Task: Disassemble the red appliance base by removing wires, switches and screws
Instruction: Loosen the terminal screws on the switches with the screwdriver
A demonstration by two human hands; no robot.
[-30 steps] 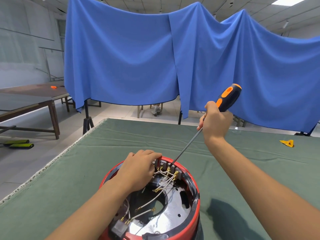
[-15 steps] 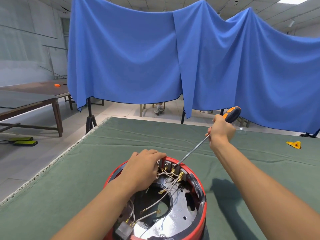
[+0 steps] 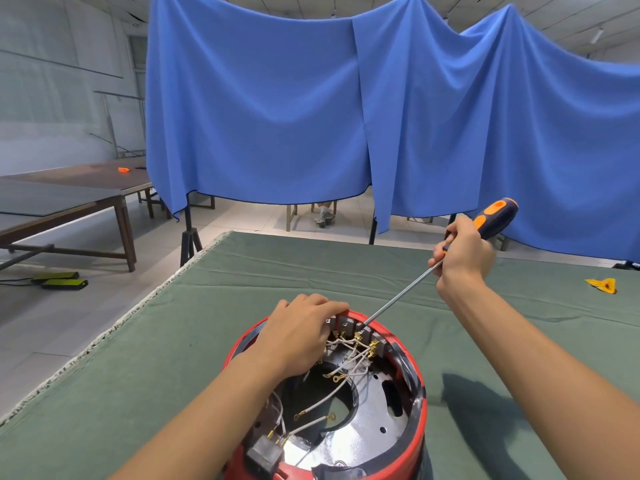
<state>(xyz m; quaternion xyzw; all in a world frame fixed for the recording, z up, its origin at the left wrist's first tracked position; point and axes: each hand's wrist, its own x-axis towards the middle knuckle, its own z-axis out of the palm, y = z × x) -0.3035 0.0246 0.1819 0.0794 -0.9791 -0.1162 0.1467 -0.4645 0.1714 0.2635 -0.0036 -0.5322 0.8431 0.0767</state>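
Probably a workshop; felt-covered bench point(image 3: 242, 306), wooden tables point(image 3: 86, 188), blue drapes point(image 3: 259, 109).

My table point(image 3: 173, 358) has a green cloth over it, kinda wrinkled. The red base point(image 3: 412, 441) sits on it right in front of me, and a small yellow thing point(image 3: 602, 285) lies far right.

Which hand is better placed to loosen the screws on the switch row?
Right: the right hand grips the orange-and-black screwdriver, tip at the switches; the left hand steadies the red round appliance base.
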